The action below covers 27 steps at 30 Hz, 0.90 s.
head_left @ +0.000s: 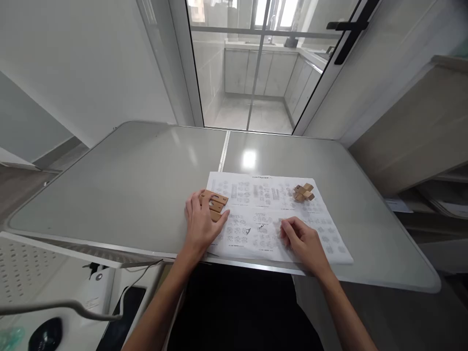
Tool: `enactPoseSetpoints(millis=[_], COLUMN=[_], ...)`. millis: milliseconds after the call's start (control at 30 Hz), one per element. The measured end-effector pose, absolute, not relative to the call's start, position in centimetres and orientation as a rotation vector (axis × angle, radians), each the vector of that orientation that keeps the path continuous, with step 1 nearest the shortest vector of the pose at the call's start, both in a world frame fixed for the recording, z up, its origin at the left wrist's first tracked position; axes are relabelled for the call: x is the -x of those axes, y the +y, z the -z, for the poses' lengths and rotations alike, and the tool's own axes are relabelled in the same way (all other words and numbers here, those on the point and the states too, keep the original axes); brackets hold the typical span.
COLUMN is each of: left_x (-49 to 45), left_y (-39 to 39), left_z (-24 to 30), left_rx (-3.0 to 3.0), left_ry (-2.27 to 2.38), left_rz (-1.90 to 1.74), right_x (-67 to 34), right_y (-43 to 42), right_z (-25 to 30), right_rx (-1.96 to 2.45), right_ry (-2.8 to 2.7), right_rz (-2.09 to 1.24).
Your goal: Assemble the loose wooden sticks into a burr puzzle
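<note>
My left hand (pixel 202 220) is curled over several notched wooden puzzle pieces (pixel 215 206) lying side by side, with the fingers across their far end and the thumb along the near side. Dark marks show on the pieces, and the hand covers part of them. Beneath lies a large creased instruction sheet (pixel 252 215), printed with rows of small diagrams. My right hand (pixel 302 240) rests on the sheet's right half, thumb and fingertips pressed together; anything between them is hidden. Beyond it, an assembled wooden burr puzzle (pixel 303 192) sits on the sheet's upper right.
The sheet lies at the front edge of a grey table (pixel 146 180) with a metal seam across it. Below left are a cable (pixel 73 306) and a black computer mouse (pixel 46 334). A glass door (pixel 256 73) stands behind the table, wooden shelving (pixel 417 117) to the right.
</note>
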<state>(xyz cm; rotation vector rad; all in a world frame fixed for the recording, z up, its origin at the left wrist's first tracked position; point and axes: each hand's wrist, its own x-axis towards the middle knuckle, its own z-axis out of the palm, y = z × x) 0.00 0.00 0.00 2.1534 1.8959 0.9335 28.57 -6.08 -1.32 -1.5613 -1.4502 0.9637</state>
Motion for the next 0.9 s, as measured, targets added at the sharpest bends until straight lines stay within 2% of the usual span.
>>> enactPoseSetpoints(millis=[333, 533, 733, 900], left_x=[-0.5, -0.4, 0.1, 0.9], left_y=[1.7, 1.5, 0.4, -0.5], left_z=[1.8, 1.3, 1.6, 2.0], left_rx=[-2.133, -2.318, -2.241, -2.199], left_ry=[1.935, 1.608, 1.845, 1.805], left_rz=[-0.874, -0.835, -0.876, -0.888], right_x=[-28.5, -28.3, -28.4, -28.4], right_y=[-6.2, -6.2, -6.2, -6.2], right_z=[0.9, 0.7, 0.7, 0.8], right_rx=[1.571, 1.581, 1.574, 1.573], right_ry=[-1.445, -1.446, -1.446, -1.450], right_rz=[-0.977, -0.971, -0.974, -0.971])
